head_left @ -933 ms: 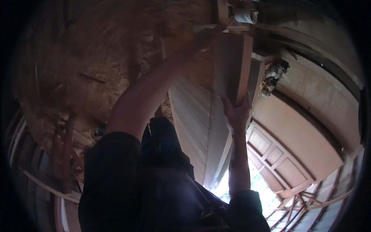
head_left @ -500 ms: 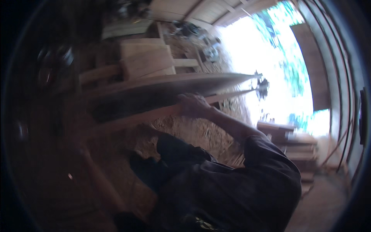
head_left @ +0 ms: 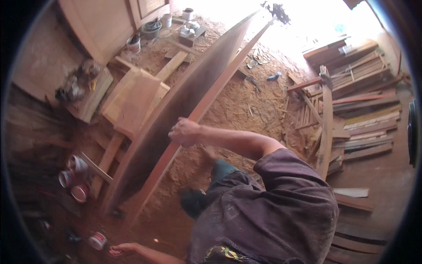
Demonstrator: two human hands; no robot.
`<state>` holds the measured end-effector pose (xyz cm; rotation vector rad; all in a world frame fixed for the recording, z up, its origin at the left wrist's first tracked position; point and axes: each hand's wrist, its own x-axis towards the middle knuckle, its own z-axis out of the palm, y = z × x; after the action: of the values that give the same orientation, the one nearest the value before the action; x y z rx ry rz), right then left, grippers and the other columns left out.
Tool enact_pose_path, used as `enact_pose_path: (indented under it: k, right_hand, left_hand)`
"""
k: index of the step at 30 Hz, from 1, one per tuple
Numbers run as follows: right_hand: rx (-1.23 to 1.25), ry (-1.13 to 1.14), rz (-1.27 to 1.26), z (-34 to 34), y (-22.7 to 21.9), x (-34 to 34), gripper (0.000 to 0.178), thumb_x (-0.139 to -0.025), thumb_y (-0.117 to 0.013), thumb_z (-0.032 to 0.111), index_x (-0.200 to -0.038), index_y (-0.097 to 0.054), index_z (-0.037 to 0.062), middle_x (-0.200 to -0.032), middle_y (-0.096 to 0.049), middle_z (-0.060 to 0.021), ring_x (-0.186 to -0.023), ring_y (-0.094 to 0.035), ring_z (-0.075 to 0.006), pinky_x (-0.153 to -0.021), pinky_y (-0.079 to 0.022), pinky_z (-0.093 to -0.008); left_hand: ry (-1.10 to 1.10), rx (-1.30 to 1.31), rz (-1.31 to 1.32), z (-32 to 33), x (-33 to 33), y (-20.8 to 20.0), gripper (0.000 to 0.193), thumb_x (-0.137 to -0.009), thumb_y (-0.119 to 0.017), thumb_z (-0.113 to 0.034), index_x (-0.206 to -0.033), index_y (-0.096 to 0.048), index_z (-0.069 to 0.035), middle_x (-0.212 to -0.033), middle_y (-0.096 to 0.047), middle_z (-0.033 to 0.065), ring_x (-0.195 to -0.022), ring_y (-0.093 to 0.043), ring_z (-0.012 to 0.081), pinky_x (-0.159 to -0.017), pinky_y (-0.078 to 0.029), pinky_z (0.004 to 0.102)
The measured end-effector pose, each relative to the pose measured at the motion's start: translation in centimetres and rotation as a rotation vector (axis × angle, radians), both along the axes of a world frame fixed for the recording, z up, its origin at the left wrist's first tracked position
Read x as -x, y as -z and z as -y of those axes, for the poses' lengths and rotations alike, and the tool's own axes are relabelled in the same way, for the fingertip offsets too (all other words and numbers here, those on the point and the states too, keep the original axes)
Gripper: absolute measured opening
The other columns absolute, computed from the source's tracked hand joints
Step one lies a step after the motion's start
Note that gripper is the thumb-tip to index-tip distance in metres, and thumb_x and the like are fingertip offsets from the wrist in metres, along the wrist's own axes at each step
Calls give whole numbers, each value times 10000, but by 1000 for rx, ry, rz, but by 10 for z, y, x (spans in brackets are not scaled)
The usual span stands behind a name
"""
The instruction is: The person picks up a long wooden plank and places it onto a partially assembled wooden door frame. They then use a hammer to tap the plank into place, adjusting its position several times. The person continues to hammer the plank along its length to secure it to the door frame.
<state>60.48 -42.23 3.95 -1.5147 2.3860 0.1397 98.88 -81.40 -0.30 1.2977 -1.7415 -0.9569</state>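
Holds a long reddish plank (head_left: 213,97) with the right hand (head_left: 184,131), just to the 9 o'clock side of the middle. Bends the fingers over the plank's edge, with that hand clamped tight on the wood. Has the plank on a slant, going from about half past 7 up to 1 o'clock, where bright light pours in. Sees a wide dark board (head_left: 189,101) lined up along the plank's 10 o'clock side; cannot tell if joined to it or just next to it. Puts the left hand (head_left: 121,249) far from the right one, down low at 7 o'clock. Cannot tell if closed on some tiny thing there or not, being too small and dim. Has a red and white can (head_left: 97,240) near that hand, on its 9 o'clock side. Looks down on three more cans (head_left: 80,192), bunched up between 8 and 9 o'clock. Has pale wood pieces (head_left: 136,99) past the dark board at 10 o'clock, and buckets (head_left: 151,33) at 11. Sees brown dirt (head_left: 237,110) at 1 o'clock and a big pile of planks (head_left: 367,136) at 3. Wears a dark shirt (head_left: 268,202), at 5 o'clock.
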Motion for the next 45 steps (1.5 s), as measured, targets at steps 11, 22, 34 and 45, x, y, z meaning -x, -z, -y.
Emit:
enact_pose_path:
  k: [11,22,34,45]
  right_hand:
    - [505,-126,-115,14,56,3,556,-671,-858,343,-1170,-748,125,-1280,-699,-104,-1271,-614,-310,-1146,-427,-469]
    - [1117,59,244,-144,-10,32,236,-780,-747,164,-1003,-727,90,-1112,-724,-100,-1096,-679,-333,-922,-551,-480]
    - [1293,1641,845,-266,44,131,946,-956,-555,693,-1438,-499,-120,-1316,-644,-321,-1231,-646,-413,-1062,-502,-448]
    - [1224,1615,846,-238,24,148,1105,-931,-521,757,-1472,-367,-194,-1484,-453,-403,-1420,-460,-471,-1176,-378,-483]
  left_hand:
    - [1574,-344,307,-304,410,-85,779,-977,-742,-309,-1572,-369,27,-1580,-443,218,-1461,-430,334,-1185,-371,449]
    - [1480,-674,907,-448,546,-95,770,-925,-761,-417,-1510,-476,-5,-1489,-537,177,-1366,-520,304,-1137,-418,429]
    - [1394,-829,883,-422,558,-63,738,-927,-750,-434,-1480,-509,-9,-1436,-572,172,-1328,-545,300,-1114,-435,425]
    - [1355,-992,859,-404,558,-38,711,-929,-739,-450,-1452,-540,-12,-1387,-605,167,-1292,-568,295,-1093,-451,422]
